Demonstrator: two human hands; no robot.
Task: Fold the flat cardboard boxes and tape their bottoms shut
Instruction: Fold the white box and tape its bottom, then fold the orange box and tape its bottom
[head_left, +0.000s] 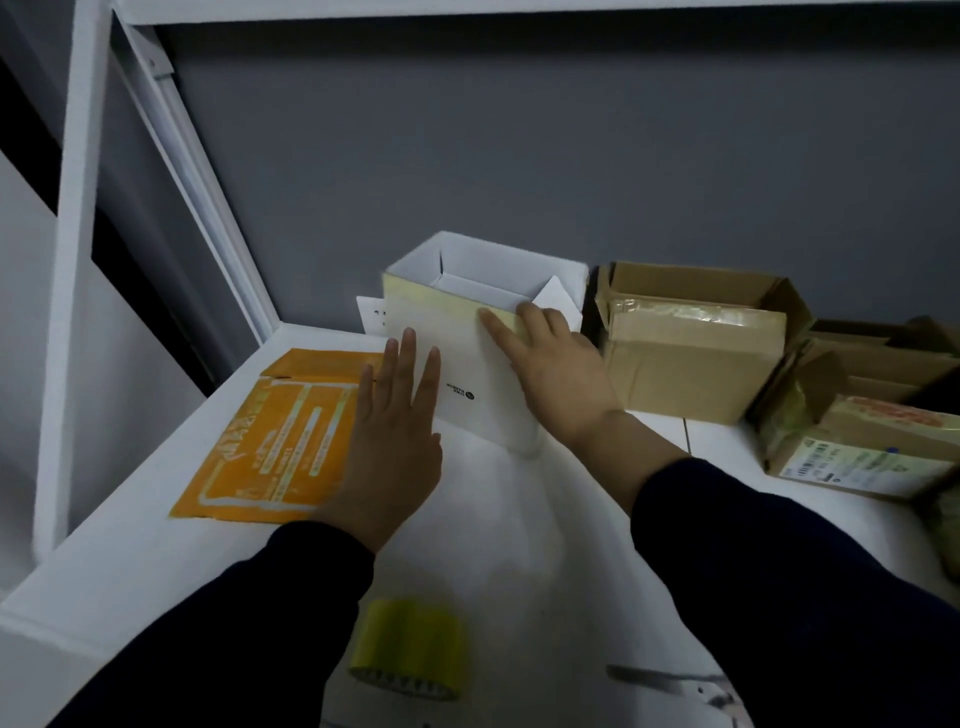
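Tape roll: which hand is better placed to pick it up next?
Probably the left hand. The tape roll lies beside the left sleeve, while the right hand presses the taped edge of the white box.

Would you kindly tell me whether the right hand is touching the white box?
Touching. The head view shows the right hand flat against the white box's near face, fingertips on the taped top edge.
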